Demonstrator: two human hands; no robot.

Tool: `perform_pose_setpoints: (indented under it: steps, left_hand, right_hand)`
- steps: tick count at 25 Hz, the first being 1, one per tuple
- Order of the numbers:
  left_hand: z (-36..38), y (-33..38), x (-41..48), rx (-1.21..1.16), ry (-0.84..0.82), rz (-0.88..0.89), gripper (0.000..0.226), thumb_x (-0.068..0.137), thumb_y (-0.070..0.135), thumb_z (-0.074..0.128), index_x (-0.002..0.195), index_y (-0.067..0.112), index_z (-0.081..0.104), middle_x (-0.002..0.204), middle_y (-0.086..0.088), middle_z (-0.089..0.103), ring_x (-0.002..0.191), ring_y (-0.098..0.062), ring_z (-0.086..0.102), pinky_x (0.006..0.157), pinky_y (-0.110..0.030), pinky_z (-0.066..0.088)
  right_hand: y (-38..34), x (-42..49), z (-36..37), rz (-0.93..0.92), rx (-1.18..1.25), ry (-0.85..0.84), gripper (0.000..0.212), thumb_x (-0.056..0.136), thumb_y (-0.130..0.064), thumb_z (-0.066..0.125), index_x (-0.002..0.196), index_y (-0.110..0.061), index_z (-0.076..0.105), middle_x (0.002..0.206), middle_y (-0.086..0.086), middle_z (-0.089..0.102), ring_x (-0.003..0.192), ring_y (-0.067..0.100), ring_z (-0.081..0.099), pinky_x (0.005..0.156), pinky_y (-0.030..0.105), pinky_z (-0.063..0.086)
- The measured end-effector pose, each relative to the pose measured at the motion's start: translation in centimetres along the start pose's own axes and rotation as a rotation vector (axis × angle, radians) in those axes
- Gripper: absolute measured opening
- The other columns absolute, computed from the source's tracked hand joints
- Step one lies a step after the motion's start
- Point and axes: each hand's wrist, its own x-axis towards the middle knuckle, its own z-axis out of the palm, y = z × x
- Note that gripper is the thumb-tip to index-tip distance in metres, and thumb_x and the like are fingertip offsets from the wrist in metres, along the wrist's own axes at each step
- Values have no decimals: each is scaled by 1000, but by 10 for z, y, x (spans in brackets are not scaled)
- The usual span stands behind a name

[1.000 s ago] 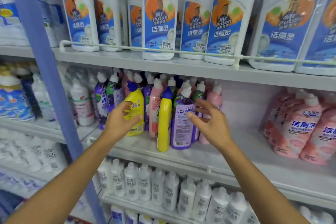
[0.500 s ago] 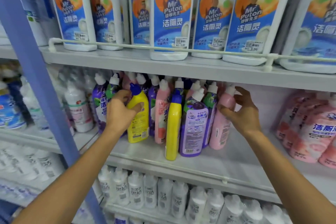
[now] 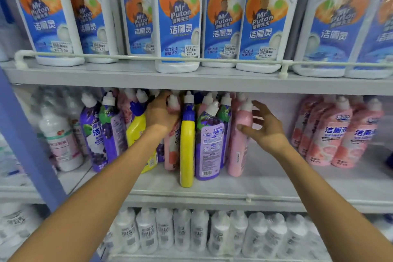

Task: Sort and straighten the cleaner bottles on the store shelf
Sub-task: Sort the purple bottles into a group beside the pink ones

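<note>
L hand [image 3: 161, 114] moved right, fingers buried among white caps [image 3: 189, 97], can't tell grip. R hand [image 3: 266, 128] fingers [image 3: 260, 107] spread, thumb on tall pink plastic bottle [image 3: 238, 147], mid grey metal shelf [image 3: 276, 178]; nudge upright, w/ care.

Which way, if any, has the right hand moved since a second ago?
Yes. The right hand shifted rightward, off the front purple bottle onto the pink bottle beside it.

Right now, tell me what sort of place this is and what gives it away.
Most likely a shop's cleaning-products aisle: tiered shelves hold rows of identical white bottles with price stickers behind a guard rail, and mixed coloured bottles stand below.
</note>
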Motion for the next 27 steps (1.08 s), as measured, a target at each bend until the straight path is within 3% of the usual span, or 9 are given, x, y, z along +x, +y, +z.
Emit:
perform_pose_setpoints:
  steps: [4, 8, 10, 12, 13, 17, 21, 27]
  left_hand:
    - [-7, -30, 6, -74, 0, 51, 33, 71, 25, 64, 104, 27, 60, 96, -6, 71, 83, -33, 70, 74, -44, 60]
    - [-26, -40, 2, -154, -57, 79, 33, 77, 10, 73, 105, 25, 65, 101, -11, 72, 76, -29, 67, 72, -37, 57]
    - [-29, -40, -9, -144, -144, 12, 54, 71, 26, 87, 119, 18, 65, 107, -4, 71, 87, -21, 69, 81, -34, 57]
    - [-23, -47, -28, -145, -195, -54, 81, 60, 51, 88, 132, 29, 58, 114, 4, 69, 100, -18, 70, 89, -36, 58]
    - [-19, -50, -35, -136, -185, -79, 85, 59, 52, 87, 135, 31, 55, 115, 5, 68, 102, -18, 70, 91, -38, 58]
    - [-9, -43, -39, -40, -142, -135, 79, 64, 38, 91, 132, 26, 54, 115, 0, 66, 100, -22, 67, 86, -40, 58]
    - [1, -51, -32, 84, -131, -184, 78, 45, 66, 88, 109, 35, 57, 104, -1, 67, 89, -22, 70, 73, -42, 61]
    - [-16, -44, -66, -150, -22, -209, 77, 59, 31, 98, 116, 21, 47, 98, 9, 68, 88, -6, 67, 69, -31, 55]
  right_hand:
    - [-4, -17, -6, 2, 18, 23, 79, 75, -24, 89, 142, -32, 48, 116, -9, 66, 105, 7, 68, 92, 38, 59]
    - [-9, -31, 9, -26, -2, 90, 80, 73, -35, 90, 141, -29, 47, 120, -9, 65, 106, 8, 65, 87, 29, 58]
    - [-4, -32, 21, -19, -28, 144, 84, 70, -41, 92, 139, -22, 49, 125, -3, 63, 105, 14, 66, 87, 37, 60]
    - [3, -33, 28, -19, -58, 148, 80, 71, -39, 90, 137, -17, 51, 127, 4, 62, 103, 20, 67, 86, 45, 61]
    - [6, -32, 28, -31, -65, 145, 77, 72, -38, 89, 136, -17, 51, 125, 6, 62, 101, 22, 67, 86, 47, 61]
    - [13, -27, 15, -89, -50, 85, 69, 74, -25, 88, 134, -16, 55, 117, 7, 68, 98, 25, 68, 86, 45, 59]
    - [17, -27, 5, -109, 21, 13, 66, 76, -16, 85, 135, -15, 55, 114, 4, 71, 96, 23, 69, 87, 41, 59]
    - [20, -26, 2, -72, 104, -60, 66, 80, -16, 83, 138, -21, 53, 111, -2, 70, 97, 18, 68, 87, 32, 57]
